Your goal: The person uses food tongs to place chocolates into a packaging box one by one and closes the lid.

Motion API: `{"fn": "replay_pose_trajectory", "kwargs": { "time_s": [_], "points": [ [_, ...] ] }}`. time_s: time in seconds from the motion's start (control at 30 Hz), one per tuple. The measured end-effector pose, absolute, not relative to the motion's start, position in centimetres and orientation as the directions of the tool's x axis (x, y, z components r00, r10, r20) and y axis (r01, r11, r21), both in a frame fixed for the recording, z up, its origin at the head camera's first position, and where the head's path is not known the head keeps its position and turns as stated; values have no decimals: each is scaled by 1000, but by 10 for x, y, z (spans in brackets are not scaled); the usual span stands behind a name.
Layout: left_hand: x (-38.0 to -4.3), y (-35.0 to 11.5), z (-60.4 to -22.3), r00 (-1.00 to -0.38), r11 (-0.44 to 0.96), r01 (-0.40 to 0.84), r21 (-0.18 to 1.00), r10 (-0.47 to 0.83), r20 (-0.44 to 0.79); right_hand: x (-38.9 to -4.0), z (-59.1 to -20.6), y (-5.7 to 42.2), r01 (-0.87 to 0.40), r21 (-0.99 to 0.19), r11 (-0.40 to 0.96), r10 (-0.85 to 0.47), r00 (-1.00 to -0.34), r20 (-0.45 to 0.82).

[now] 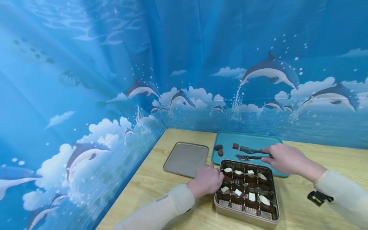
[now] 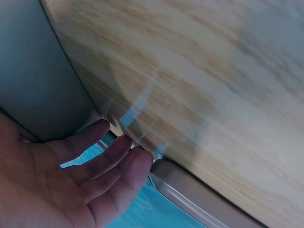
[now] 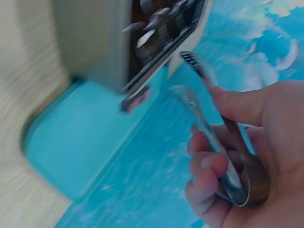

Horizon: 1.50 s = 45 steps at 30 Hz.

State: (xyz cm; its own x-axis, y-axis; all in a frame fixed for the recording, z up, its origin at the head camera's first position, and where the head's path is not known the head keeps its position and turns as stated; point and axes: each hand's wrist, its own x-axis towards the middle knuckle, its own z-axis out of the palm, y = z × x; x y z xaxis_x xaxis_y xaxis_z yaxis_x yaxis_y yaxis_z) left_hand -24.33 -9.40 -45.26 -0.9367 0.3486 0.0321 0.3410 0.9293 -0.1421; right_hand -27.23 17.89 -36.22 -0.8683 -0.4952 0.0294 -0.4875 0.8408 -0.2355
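My right hand (image 1: 287, 158) holds metal tongs (image 1: 253, 153) with patterned tips, spread apart over the blue tray (image 1: 253, 137); nothing sits between the tips. Just past them lies a small square reddish-brown chocolate (image 1: 235, 146). Two dark chocolates (image 1: 219, 150) are at the tray's left end. My left hand (image 1: 207, 180) touches the left side of a divided metal tin (image 1: 245, 217). In the left wrist view its fingers (image 2: 109, 166) are loosely bent beside the tin's wall. White and dark chocolates (image 1: 238, 192) fill several compartments; the front row shows bare compartment bottoms.
A flat grey metal lid (image 1: 186, 158) lies left of the blue tray, behind my left hand. The wood-grain table (image 1: 149, 179) ends against a blue dolphin-print curtain (image 1: 201, 64) at the back and left. The tin overlaps the tray's front edge in the head view.
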Motion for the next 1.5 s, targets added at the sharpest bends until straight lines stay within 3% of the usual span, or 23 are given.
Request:
{"fn": "replay_pose_trajectory", "kwargs": {
  "time_s": [0.4, 0.73, 1.1, 1.5],
  "points": [
    [-241, -94, -457, -935, 929, 344, -136, 352, 37, -312, -397, 198, -420, -244, 874, -430, -903, 12],
    [-241, -93, -461, -944, 940, 323, -110, 328, 34, -326, -411, 195, -436, -248, 865, -444, -896, 28],
    [-241, -92, -460, -954, 953, 296, -63, 299, 37, -314, -405, 192, -441, -263, 858, -445, -894, 48],
    [-243, -96, -457, -936, 934, 336, -122, 345, 62, -282, -370, 206, -431, -300, 851, -448, -894, 14]
  ]
}}
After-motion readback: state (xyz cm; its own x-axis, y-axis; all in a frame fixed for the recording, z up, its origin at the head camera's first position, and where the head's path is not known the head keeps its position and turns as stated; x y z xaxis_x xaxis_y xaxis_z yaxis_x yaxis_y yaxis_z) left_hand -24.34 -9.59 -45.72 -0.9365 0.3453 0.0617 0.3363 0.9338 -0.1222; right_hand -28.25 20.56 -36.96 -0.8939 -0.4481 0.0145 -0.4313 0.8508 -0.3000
